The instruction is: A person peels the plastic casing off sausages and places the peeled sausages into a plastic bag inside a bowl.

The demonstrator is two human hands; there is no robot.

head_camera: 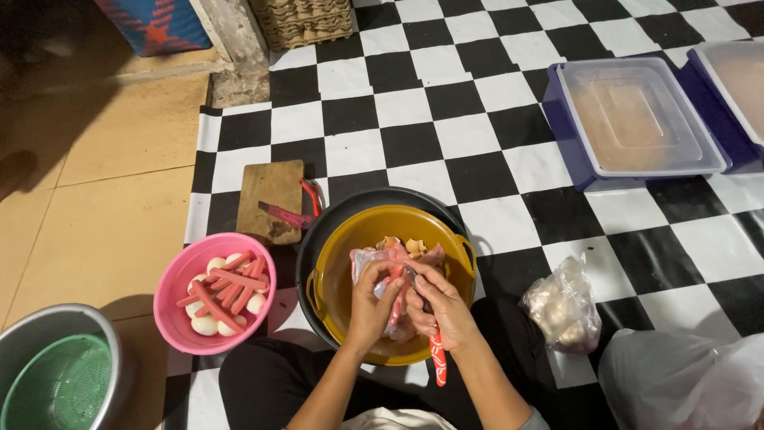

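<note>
My left hand [371, 306] holds a pink sausage [395, 301] over a yellow two-handled bowl [342, 255]. My right hand [442, 306] grips a knife with a red patterned handle [437, 362], its blade against the sausage between the two hands. The yellow bowl sits inside a black pan [314, 239] and holds clear plastic wrappers and scraps [398, 251]. To the left stands a pink bowl [179, 322] with several cut pink sausage strips and white peeled eggs [227, 291].
A wooden cutting board [270, 187] with a red-handled peeler lies behind the pink bowl. A metal bowl with a green strainer [56, 382] is at lower left. Two lidded blue tubs [637, 119] stand at upper right. Plastic bags [565, 306] lie at the right on the checkered mat.
</note>
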